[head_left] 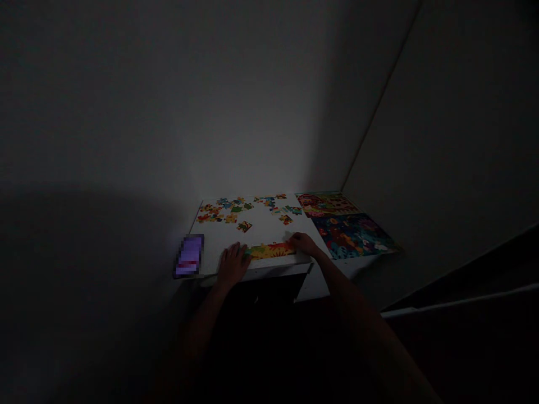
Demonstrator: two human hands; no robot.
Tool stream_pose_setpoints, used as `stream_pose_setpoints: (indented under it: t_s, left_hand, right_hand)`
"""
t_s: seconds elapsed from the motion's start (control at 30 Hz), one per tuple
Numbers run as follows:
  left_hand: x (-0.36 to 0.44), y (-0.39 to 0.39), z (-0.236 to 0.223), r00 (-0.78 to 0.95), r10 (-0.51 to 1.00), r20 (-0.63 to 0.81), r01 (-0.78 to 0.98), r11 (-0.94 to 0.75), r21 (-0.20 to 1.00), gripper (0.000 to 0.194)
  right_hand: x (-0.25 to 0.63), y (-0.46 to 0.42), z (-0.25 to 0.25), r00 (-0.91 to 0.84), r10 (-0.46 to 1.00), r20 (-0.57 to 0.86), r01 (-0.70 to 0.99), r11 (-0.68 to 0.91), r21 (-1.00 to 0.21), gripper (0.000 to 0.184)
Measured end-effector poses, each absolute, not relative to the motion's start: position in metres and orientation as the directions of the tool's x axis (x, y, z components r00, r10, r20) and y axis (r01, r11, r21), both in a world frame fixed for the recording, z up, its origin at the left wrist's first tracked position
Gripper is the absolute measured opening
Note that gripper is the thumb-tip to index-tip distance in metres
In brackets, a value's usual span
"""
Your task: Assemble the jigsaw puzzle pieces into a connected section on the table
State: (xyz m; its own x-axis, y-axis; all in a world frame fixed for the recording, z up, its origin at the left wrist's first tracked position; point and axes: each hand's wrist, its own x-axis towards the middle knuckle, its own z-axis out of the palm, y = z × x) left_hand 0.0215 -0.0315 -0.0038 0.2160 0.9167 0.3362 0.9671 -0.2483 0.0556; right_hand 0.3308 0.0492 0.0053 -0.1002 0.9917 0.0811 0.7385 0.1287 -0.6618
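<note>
A joined strip of jigsaw puzzle pieces (272, 251), orange, yellow and green, lies along the front edge of the white tabletop. My left hand (233, 262) rests flat with fingers stretched out, its fingertips at the strip's left end. At the right end, my right hand (303, 243) has its fingers curled and pressed together on a puzzle piece, mostly hidden under them. Beyond the strip lie two small loose clusters, one puzzle piece (244, 226) to the left and another puzzle piece (286, 220) to the right.
Several loose pieces (210, 213) spread over the back left, with more pieces (269, 201) at the back middle. A phone with a lit purple screen (189, 255) stands at the left corner. Two colourful picture sheets (353, 233) cover the right side. Walls enclose the table; the room is dim.
</note>
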Motion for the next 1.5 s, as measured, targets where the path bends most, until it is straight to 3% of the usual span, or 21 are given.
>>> stream_pose_setpoints:
  t_s: [0.43,0.7,0.8,1.1,1.33,1.5]
  left_hand:
    - [0.022,-0.031,-0.002,0.227,0.905,0.361,0.958,-0.273,0.081,0.050]
    - [0.022,-0.030,0.000,0.238,0.908,0.346,0.955,-0.284,0.088,0.047]
    - [0.022,-0.030,0.000,0.229,0.911,0.342,0.955,-0.279,0.103,0.046]
    - [0.020,-0.031,-0.004,0.192,0.939,0.285,0.944,-0.256,0.210,0.049]
    - [0.019,-0.030,-0.004,0.197,0.933,0.302,0.938,-0.269,0.218,0.045]
    - [0.016,-0.029,-0.004,0.202,0.903,0.378,0.917,-0.310,0.251,0.041]
  right_hand:
    - [0.354,0.155,-0.019,0.164,0.967,0.196,0.706,0.024,-0.708,0.027]
    - [0.334,0.180,-0.022,0.151,0.934,0.325,0.838,0.053,-0.543,0.051]
    - [0.333,0.177,-0.024,0.122,0.931,0.344,0.867,0.069,-0.494,0.052]
    - [0.342,0.169,-0.018,0.045,0.955,0.293,0.826,0.130,-0.548,0.027]
    - [0.331,0.142,-0.015,0.098,0.973,0.207,0.908,-0.002,-0.419,0.054]
    - [0.324,0.136,-0.006,0.128,0.983,0.130,0.922,-0.070,-0.380,0.050]
